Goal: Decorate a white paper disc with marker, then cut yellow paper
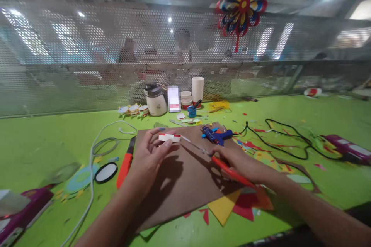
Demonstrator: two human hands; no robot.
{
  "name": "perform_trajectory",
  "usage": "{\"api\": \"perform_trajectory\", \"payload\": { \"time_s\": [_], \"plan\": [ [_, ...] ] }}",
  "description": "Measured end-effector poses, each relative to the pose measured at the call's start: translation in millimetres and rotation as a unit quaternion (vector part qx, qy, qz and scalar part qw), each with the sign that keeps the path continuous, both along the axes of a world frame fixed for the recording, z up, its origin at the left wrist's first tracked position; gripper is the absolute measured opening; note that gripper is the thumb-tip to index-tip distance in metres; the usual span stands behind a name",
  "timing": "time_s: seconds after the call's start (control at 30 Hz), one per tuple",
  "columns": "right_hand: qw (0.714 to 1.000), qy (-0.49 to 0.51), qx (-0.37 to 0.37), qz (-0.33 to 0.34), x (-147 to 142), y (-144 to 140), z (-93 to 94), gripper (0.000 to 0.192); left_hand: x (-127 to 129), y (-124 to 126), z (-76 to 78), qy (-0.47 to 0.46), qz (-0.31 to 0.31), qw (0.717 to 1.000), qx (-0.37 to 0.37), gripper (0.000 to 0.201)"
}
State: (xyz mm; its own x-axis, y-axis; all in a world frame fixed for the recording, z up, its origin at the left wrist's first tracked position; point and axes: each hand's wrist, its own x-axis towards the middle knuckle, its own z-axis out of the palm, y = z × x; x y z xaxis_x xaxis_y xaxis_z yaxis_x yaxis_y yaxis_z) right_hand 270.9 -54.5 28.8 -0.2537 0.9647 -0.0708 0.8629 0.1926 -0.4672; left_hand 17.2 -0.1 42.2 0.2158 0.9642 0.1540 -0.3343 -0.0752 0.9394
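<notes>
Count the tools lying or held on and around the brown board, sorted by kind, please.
Glue gun, blue, lying on the board: 1
Scissors, red handles, in the right hand: 1
Utility knife, orange, left of the board: 1
Total: 3
The left hand holds a small white and red strip, not a tool.

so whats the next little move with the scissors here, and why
Probably ease the scissors forward so the blades meet the small white and red strip. The left hand pinches that strip over the brown board, while the right hand grips the red handles with the tips pointing at the strip's right end; whether they already touch it I cannot tell.
</notes>
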Motion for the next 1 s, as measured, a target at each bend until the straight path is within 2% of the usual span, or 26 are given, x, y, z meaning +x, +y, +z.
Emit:
{"api": "perform_trajectory", "payload": {
  "time_s": [0.1, 0.17, 0.3, 0.43, 0.57, 0.8, 1.0],
  "plan": [
    [0.991, 0.128, 0.034, 0.029, 11.4, -8.4, 9.1, 0.048, 0.3, 1.6, 0.2, 0.003, 0.02, 0.999, -0.03, 0.053],
    [0.982, 0.158, 0.084, 0.058, 15.8, -14.7, 13.1, 0.058, 0.4, 2.7, -0.5, 0.014, 0.027, 0.999, -0.045, 0.055],
    [0.977, 0.102, 0.159, 0.097, 14.6, -25.2, 12.6, 0.058, -1.0, 4.1, -3.9, 0.022, 0.021, 0.997, -0.072, 0.06],
    [0.982, 0.021, 0.164, 0.089, 10.2, -29.3, 3.7, 0.068, -1.9, 3.6, -5.8, 0.025, 0.015, 0.994, -0.107, 0.066],
    [0.981, -0.016, 0.178, 0.081, 9.5, -27.5, -4.2, 0.067, -1.3, 1.8, -6.0, 0.021, 0.008, 0.99, -0.137, 0.067],
    [0.97, -0.058, 0.225, 0.067, 7.4, -27.1, -6.4, 0.067, 0.4, 0.7, -5.6, 0.044, 0.037, 0.992, -0.113, 0.069],
    [0.967, -0.072, 0.234, 0.068, 7.9, -27.6, -5.7, 0.062, 1.0, 1.4, -6.6, 0.084, 0.055, 0.992, -0.082, 0.065]
  ]
}}
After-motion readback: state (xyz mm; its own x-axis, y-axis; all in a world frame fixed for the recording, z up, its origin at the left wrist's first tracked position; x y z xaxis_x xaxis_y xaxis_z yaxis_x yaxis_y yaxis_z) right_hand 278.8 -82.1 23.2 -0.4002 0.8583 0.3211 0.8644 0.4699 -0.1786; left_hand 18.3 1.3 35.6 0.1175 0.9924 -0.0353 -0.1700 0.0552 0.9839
